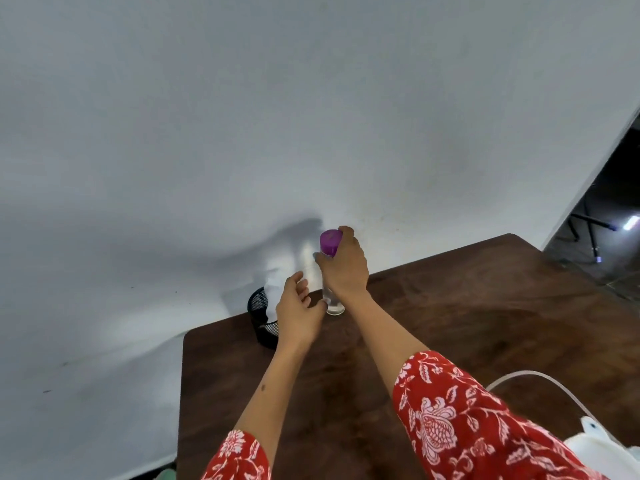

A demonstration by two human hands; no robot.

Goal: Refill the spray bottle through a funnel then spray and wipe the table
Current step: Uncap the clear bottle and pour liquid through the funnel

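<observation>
A clear bottle (333, 303) with a purple cap (329, 241) stands upright near the far edge of the dark wooden table (467, 306). My right hand (344, 265) grips its neck just under the cap, fingers curled round it. My left hand (299, 306) hovers beside the bottle's lower part, fingers relaxed and spread, its thumb close to the base; I cannot tell if it touches. A white cloth (275, 289) sticks up out of a black mesh cup (263, 320) at the table's far left corner. No funnel is visible.
A white backdrop fills the area behind and left of the table. A white cable (540, 377) and a white device (602, 441) lie at the near right. A dark floor with stand legs (588, 230) shows at far right.
</observation>
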